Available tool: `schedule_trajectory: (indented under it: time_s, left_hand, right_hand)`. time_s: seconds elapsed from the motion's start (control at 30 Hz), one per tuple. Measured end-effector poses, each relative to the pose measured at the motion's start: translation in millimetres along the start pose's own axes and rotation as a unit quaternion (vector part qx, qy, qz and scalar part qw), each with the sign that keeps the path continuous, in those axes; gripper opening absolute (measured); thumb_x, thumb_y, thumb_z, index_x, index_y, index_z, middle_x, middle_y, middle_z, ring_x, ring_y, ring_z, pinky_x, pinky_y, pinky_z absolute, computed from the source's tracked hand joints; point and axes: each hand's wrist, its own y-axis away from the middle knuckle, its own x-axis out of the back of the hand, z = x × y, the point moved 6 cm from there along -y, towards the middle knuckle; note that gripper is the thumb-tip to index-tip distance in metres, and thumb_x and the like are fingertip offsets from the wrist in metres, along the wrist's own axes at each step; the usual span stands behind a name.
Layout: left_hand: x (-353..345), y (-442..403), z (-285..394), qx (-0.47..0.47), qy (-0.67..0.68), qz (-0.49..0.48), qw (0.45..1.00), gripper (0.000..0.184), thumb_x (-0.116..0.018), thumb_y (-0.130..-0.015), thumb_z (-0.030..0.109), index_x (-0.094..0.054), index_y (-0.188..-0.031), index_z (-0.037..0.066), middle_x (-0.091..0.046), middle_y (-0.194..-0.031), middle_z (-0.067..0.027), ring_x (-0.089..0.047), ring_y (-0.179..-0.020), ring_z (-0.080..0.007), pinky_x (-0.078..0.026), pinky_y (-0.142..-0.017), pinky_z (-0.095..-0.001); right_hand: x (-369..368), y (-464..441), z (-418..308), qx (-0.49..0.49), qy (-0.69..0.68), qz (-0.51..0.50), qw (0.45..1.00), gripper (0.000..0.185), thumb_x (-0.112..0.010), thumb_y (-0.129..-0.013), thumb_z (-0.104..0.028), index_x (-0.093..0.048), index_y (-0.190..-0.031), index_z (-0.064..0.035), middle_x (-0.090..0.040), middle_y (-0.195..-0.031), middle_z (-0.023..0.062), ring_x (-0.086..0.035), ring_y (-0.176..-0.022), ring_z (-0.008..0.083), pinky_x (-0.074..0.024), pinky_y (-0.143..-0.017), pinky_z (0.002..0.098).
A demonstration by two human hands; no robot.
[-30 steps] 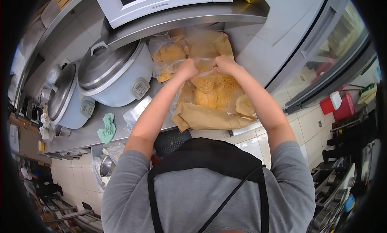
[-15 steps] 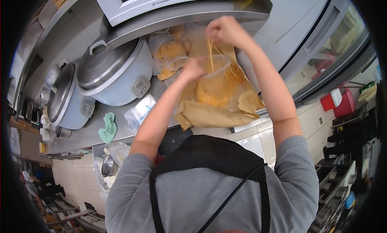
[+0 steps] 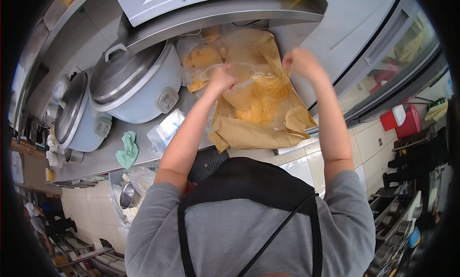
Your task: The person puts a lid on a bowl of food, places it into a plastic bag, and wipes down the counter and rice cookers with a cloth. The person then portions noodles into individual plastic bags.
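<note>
My left hand (image 3: 222, 79) is closed on the rim of a clear plastic bag (image 3: 239, 92), at the left side of its mouth. Yellow noodles (image 3: 261, 107) lie inside and over the bag, which sits within an opened brown paper bag (image 3: 254, 135). To the right, above the paper's edge, my right hand (image 3: 303, 64) is raised and blurred, fingers drawn together; whatever it may hold is too small to make out. A second clear bag with yellow noodles (image 3: 203, 57) stands behind my left hand.
Two large lidded cookers (image 3: 139, 90) (image 3: 79, 114) stand on the left of the steel counter (image 3: 143, 133). A green cloth (image 3: 128, 150) and a plastic packet (image 3: 166, 128) lie nearer. Overhead is a shelf (image 3: 230, 23) with a white microwave (image 3: 191, 4); a fridge (image 3: 354, 47) stands right.
My right hand has moved right and down from above the bag, where it held up a strand of noodles. My left hand stays at the bag's rim. The noodles now lie lower.
</note>
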Motion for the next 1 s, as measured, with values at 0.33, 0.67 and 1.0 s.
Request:
schedule_trajectory:
  time_s: [0.33, 0.67, 1.0]
  left_hand:
    - [1, 2, -4, 0.003, 0.003, 0.0, 1.0, 0.056, -0.059, -0.06, 0.001, -0.05, -0.116, -0.001, -0.05, -0.056, -0.0026, -0.048, -0.043, -0.0083, -0.039, -0.044, -0.0222]
    - [3, 5, -4, -0.001, -0.03, -0.044, 0.999, 0.063, -0.065, -0.06, 0.008, -0.046, -0.12, 0.0, -0.051, -0.059, -0.0034, -0.049, -0.045, -0.0092, -0.039, -0.046, -0.0226]
    - [-1, 16, 14, -0.115, -0.234, -0.163, 0.951, 0.092, -0.075, -0.051, 0.014, -0.03, -0.129, 0.001, -0.026, -0.136, -0.0141, -0.055, -0.08, -0.0214, -0.045, -0.073, -0.029]
  right_hand:
    - [-108, -29, -11, -0.028, -0.351, -0.107, 0.93, 0.024, -0.06, -0.077, -0.024, -0.061, -0.09, -0.0039, -0.059, -0.07, 0.0033, -0.051, -0.056, 0.007, -0.0417, -0.047, 0.0212]
    - [108, -25, -57, 0.163, -0.651, 0.124, 0.731, 0.02, -0.047, -0.087, -0.018, -0.055, -0.082, -0.0009, -0.06, -0.086, 0.0106, -0.059, -0.077, 0.0159, -0.0491, -0.069, 0.0252]
    - [211, 3, -40, 0.283, -0.616, 0.332, 0.655, 0.019, -0.048, -0.088, -0.02, -0.053, -0.085, -0.0021, -0.06, -0.084, 0.0122, -0.06, -0.077, 0.0166, -0.0507, -0.069, 0.0238]
